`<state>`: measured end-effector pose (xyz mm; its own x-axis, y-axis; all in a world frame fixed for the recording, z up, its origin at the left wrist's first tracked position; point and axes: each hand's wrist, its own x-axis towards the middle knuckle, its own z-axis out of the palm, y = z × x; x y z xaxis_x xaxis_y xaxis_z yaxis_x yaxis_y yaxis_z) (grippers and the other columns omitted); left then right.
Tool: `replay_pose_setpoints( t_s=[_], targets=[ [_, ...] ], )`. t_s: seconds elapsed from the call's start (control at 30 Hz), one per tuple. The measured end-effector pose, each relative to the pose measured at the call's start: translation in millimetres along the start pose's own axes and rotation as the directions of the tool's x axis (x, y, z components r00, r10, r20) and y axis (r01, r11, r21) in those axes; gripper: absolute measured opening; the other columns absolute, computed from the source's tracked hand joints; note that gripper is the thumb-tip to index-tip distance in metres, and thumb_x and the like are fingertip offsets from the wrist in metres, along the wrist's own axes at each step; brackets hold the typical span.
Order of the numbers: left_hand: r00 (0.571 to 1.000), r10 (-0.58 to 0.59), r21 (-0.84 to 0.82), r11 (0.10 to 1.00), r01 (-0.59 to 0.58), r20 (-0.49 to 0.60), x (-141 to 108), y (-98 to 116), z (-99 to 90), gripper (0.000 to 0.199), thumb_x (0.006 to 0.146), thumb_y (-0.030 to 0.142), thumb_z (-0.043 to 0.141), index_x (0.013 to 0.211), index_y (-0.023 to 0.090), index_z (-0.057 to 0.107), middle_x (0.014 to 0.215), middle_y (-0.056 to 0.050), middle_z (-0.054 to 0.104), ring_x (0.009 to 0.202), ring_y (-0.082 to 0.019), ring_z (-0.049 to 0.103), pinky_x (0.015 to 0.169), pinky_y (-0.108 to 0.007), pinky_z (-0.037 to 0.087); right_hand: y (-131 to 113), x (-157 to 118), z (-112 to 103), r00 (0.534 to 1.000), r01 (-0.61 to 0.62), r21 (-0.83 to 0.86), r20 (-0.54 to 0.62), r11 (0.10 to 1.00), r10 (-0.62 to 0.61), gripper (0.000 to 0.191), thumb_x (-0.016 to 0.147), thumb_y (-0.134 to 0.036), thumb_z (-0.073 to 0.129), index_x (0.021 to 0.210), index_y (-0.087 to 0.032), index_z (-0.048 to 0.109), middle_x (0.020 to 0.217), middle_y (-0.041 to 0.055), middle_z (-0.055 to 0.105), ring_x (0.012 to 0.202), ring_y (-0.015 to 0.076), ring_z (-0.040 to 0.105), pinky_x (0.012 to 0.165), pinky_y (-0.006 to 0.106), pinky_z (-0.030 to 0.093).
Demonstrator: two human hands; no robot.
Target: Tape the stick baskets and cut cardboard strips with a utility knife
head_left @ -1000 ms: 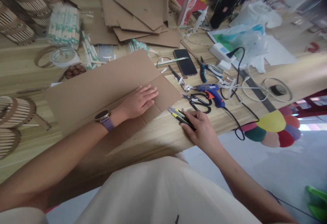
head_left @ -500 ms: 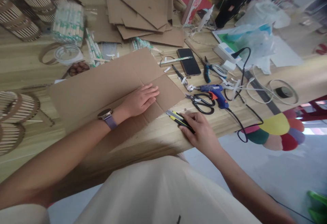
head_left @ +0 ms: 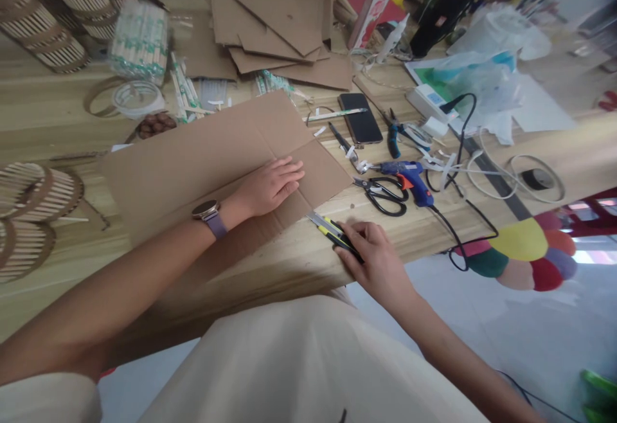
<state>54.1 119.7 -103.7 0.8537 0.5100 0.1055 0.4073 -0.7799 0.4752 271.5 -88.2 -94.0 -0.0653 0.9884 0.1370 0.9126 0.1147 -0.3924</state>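
A large creased piece of cardboard (head_left: 207, 146) lies on the wooden table at its front edge. My left hand (head_left: 272, 186) rests flat on it near the right end, fingers stretched out. In my right hand (head_left: 373, 252) is a yellow and black box cutter (head_left: 337, 233), gripped by the handle. Its blade is out and points at the cardboard's near right edge, very close to it; whether blade and board touch I cannot tell. Black-handled scissors (head_left: 383, 195) lie just beyond my right hand, beside a blue glue gun (head_left: 407, 179).
Further back lie a phone (head_left: 360, 118), pliers (head_left: 393, 137) and stacked cardboard pieces (head_left: 270, 18). A bag of wrapped chopsticks (head_left: 139, 40) and a tape roll (head_left: 138, 98) stand at the left, near slatted round pieces (head_left: 41, 188). The glue gun's black cord (head_left: 448, 227) hangs over the table edge.
The view has shifted slightly, so most things sit a little further right. The box cutter's blade has come slightly closer to the cardboard's edge. My left hand stays pressed on the board.
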Motion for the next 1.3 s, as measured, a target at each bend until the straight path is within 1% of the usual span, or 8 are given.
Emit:
replay_pose_setpoints(
  t_s=[0.1, 0.23, 0.53, 0.83, 1.0, 1.1, 1.2, 1.3],
  targets=[
    [1.000, 0.003, 0.005, 1.000, -0.003, -0.007, 0, -1, 1.2, 0.053, 0.108, 0.039, 0.026, 0.141, 0.012, 0.059, 0.156, -0.012, 0.049, 0.149, -0.031, 0.038, 0.124, -0.054, 0.029, -3, -2, 1, 1.000, -0.001, -0.010, 0.004, 1.000, 0.001, 0.042, 0.101, -0.036, 0.050, 0.138, -0.021, 0.060, 0.104, 0.0119, 0.060, 0.098, 0.0293, 0.060, 0.088, 0.048, 0.056],
    [1.000, 0.014, 0.004, 1.000, -0.014, -0.022, 0, -3, 2.7, 0.053, 0.108, 0.040, 0.026, 0.141, 0.014, 0.059, 0.156, -0.012, 0.049, 0.150, -0.030, 0.038, 0.124, -0.054, 0.029, -5, 1, 4, 1.000, 0.024, -0.017, -0.003, 1.000, -0.024, 0.042, 0.100, -0.036, 0.051, 0.135, -0.016, 0.061, 0.105, 0.0136, 0.061, 0.097, 0.0303, 0.059, 0.087, 0.049, 0.056],
    [1.000, 0.012, 0.001, 1.000, -0.012, -0.025, 0, -2, 2.8, 0.055, 0.108, 0.042, 0.025, 0.140, 0.014, 0.059, 0.155, -0.013, 0.051, 0.149, -0.030, 0.039, 0.124, -0.054, 0.029, -18, -2, 8, 0.999, 0.051, -0.024, 0.006, 0.998, -0.051, 0.043, 0.100, -0.035, 0.051, 0.137, -0.015, 0.061, 0.104, 0.0137, 0.061, 0.096, 0.0294, 0.060, 0.084, 0.046, 0.057],
    [1.000, 0.008, 0.017, 1.000, -0.008, -0.011, 1, -2, 3.3, 0.051, 0.108, 0.036, 0.027, 0.141, 0.013, 0.059, 0.156, -0.012, 0.050, 0.150, -0.029, 0.037, 0.124, -0.052, 0.028, -26, -5, 9, 0.997, 0.069, -0.037, 0.038, 0.997, -0.068, 0.043, 0.100, -0.034, 0.052, 0.137, -0.015, 0.061, 0.103, 0.0135, 0.061, 0.094, 0.0279, 0.060, 0.083, 0.044, 0.058],
    [0.999, 0.019, 0.014, 1.000, -0.018, -0.033, 0, 0, 0.8, 0.050, 0.108, 0.036, 0.028, 0.139, 0.013, 0.060, 0.155, -0.013, 0.051, 0.149, -0.025, 0.040, 0.125, -0.047, 0.030, -30, 0, 11, 0.998, 0.037, -0.003, 0.050, 0.999, -0.037, 0.042, 0.099, -0.034, 0.051, 0.137, -0.017, 0.061, 0.102, 0.0136, 0.061, 0.097, 0.0297, 0.060, 0.087, 0.048, 0.057],
    [0.992, 0.087, 0.039, 0.996, -0.084, -0.093, -13, 1, -11.8, 0.051, 0.108, 0.037, 0.026, 0.136, 0.013, 0.061, 0.154, -0.014, 0.053, 0.147, -0.022, 0.043, 0.126, -0.044, 0.030, -29, 2, 10, 0.999, 0.017, 0.022, 0.038, 1.000, -0.018, 0.043, 0.099, -0.034, 0.051, 0.139, -0.021, 0.060, 0.104, 0.0130, 0.061, 0.099, 0.0302, 0.060, 0.089, 0.050, 0.055],
    [0.985, 0.152, 0.142, 0.980, -0.139, -0.082, -41, -2, -29.2, 0.050, 0.109, 0.039, 0.026, 0.139, 0.017, 0.060, 0.155, -0.011, 0.052, 0.150, -0.024, 0.039, 0.127, -0.050, 0.026, -22, 7, 7, 1.000, 0.019, 0.020, 0.024, 1.000, -0.020, 0.043, 0.099, -0.036, 0.052, 0.139, -0.023, 0.061, 0.105, 0.0127, 0.061, 0.098, 0.0307, 0.059, 0.088, 0.050, 0.055],
    [0.994, 0.103, 0.228, 0.969, -0.094, -0.027, -76, -12, -38.7, 0.053, 0.108, 0.044, 0.028, 0.146, 0.018, 0.055, 0.159, -0.011, 0.046, 0.154, -0.029, 0.031, 0.127, -0.057, 0.021, -11, 14, 4, 0.999, 0.035, 0.038, 0.039, 0.999, -0.037, 0.043, 0.097, -0.037, 0.053, 0.137, -0.021, 0.063, 0.104, 0.0125, 0.061, 0.099, 0.0309, 0.059, 0.089, 0.050, 0.054]
  ],
)
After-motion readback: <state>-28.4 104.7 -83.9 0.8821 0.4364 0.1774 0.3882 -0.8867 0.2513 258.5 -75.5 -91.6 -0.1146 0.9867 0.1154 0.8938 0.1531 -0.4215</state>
